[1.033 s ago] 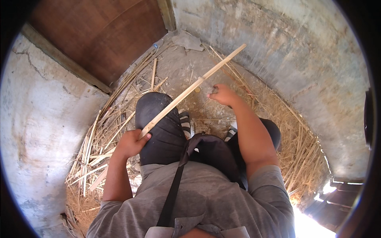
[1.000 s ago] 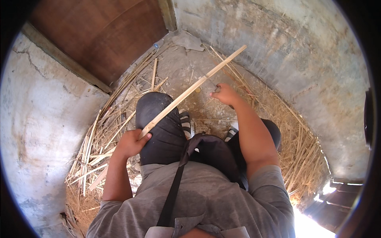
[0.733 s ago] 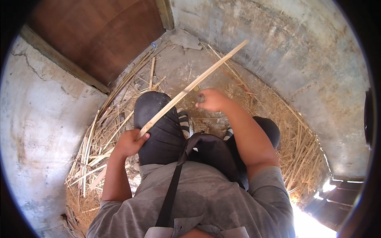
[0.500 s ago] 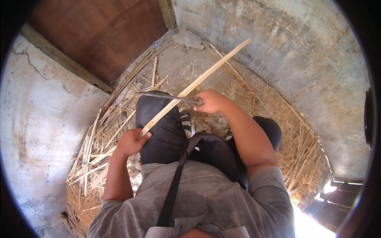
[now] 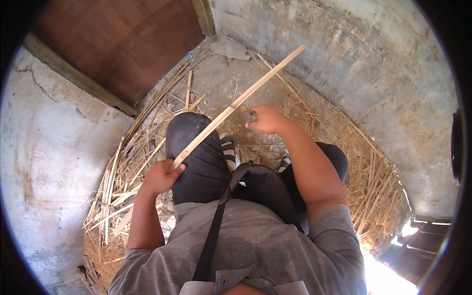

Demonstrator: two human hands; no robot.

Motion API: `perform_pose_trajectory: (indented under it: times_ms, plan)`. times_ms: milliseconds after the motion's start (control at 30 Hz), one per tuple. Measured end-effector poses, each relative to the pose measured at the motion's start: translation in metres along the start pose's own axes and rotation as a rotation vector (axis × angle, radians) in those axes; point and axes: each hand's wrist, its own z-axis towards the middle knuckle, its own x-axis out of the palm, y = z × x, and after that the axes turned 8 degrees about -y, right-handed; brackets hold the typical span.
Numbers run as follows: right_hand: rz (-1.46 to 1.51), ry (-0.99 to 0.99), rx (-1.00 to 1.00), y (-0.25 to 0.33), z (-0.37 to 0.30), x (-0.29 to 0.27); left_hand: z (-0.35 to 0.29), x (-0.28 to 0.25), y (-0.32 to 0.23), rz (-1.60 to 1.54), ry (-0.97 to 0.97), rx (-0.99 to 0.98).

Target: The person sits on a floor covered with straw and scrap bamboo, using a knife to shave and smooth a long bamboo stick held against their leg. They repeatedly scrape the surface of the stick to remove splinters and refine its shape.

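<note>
My left hand (image 5: pixel 163 177) is closed around the near end of a long pale bamboo strip (image 5: pixel 258 84). The strip slants up and away to the right, passing over my left knee (image 5: pixel 189 129). Right of the strip, my right hand (image 5: pixel 268 119) is wrapped round the handle of a knife (image 5: pixel 251 117). Little of the blade can be made out now; a small dark mark shows across the strip left of the hand. Whether the blade touches the strip I cannot tell.
Loose bamboo strips (image 5: pixel 110 196) lie in a heap at the left. Fine shavings (image 5: pixel 366 182) cover the floor at the right. Worn plaster walls (image 5: pixel 354 54) close in on both sides, with a brown panel (image 5: pixel 123 46) at the far left. A black bag (image 5: pixel 263 189) rests at my lap.
My right hand has moved slightly up and right with the knife, whose long blade lay plainly across the strip before. The strip and my left hand have barely shifted.
</note>
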Motion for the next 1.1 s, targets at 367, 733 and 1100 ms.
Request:
perform_pose_trajectory:
  times_ms: [367, 733, 1100]
  plan:
    - [-0.026, 0.050, 0.005, 0.007, 0.002, -0.002, 0.000, 0.001, 0.000, 0.015, -0.006, 0.003]
    - [-0.013, -0.061, 0.008, -0.002, -0.001, -0.006, 0.000, 0.000, 0.000, -0.013, 0.010, -0.024]
    - [-0.062, 0.048, -0.038, 0.020, 0.000, 0.000, -0.001, -0.002, -0.003, 0.004, -0.010, -0.016]
